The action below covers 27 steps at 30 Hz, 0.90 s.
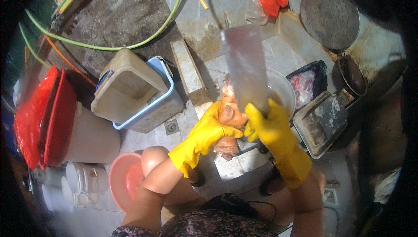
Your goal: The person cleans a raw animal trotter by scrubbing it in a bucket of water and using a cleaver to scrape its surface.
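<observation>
Both my hands wear yellow rubber gloves. My left hand (207, 130) grips what looks like a pig's trotter (229, 111), its toes pointing away from me and its cut end showing below my fingers. In my right hand (276, 130) is the handle of a cleaver with a broad metal blade (246, 60), blurred and raised beside the trotter. The blade hides part of a round metal basin (290, 88) with brownish liquid in it. My right fingertips are close to the trotter; I cannot tell whether they touch it.
Left of my hands stand a beige tub (130, 90) inside a light-blue tub (173, 109) and a pink basin (119, 175). To the right are a black bag of wrapped meat (303, 86) and a metal tray (321, 124). A green hose (98, 46) curves across the back.
</observation>
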### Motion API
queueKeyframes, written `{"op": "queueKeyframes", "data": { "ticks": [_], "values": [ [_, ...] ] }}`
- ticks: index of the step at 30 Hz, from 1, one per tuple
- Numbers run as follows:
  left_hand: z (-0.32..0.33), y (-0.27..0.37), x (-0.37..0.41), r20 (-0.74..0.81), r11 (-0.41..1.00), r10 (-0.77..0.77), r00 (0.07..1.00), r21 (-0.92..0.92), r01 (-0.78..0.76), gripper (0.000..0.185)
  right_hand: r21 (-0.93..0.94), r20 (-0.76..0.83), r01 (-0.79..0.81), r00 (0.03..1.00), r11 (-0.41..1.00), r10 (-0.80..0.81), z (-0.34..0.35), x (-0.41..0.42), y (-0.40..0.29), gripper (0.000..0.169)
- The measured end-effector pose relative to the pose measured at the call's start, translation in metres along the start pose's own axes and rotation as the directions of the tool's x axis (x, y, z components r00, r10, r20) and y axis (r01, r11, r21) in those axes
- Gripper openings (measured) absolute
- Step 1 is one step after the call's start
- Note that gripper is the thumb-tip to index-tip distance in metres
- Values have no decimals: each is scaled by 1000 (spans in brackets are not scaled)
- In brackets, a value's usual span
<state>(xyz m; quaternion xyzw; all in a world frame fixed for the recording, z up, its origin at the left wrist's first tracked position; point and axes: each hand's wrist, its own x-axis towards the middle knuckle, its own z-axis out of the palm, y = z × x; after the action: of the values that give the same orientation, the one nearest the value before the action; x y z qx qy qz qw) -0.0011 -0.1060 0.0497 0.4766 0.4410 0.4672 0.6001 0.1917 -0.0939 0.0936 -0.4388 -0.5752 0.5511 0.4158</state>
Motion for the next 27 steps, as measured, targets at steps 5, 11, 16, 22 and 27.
{"op": "queueKeyframes", "data": {
  "ticks": [5,11,16,22,27],
  "values": [
    [-1,8,0,115,994,-108,988,-18,111,47,-426,-15,175,980,887,-200,-3,14,22,24],
    [-1,3,0,68,988,-3,998,156,-8,47,-26,19,-109,994,994,110,-4,6,-13,25],
    [-38,-51,9,337,790,-493,802,-214,575,44,-383,-5,150,986,912,-164,-3,16,25,23],
    [-13,-20,7,186,971,-230,955,-26,239,40,-432,-89,197,962,880,-259,-18,28,26,21],
    [-14,-21,6,147,971,-204,968,156,181,41,-710,270,575,755,407,-598,-21,33,50,22]
  ]
}}
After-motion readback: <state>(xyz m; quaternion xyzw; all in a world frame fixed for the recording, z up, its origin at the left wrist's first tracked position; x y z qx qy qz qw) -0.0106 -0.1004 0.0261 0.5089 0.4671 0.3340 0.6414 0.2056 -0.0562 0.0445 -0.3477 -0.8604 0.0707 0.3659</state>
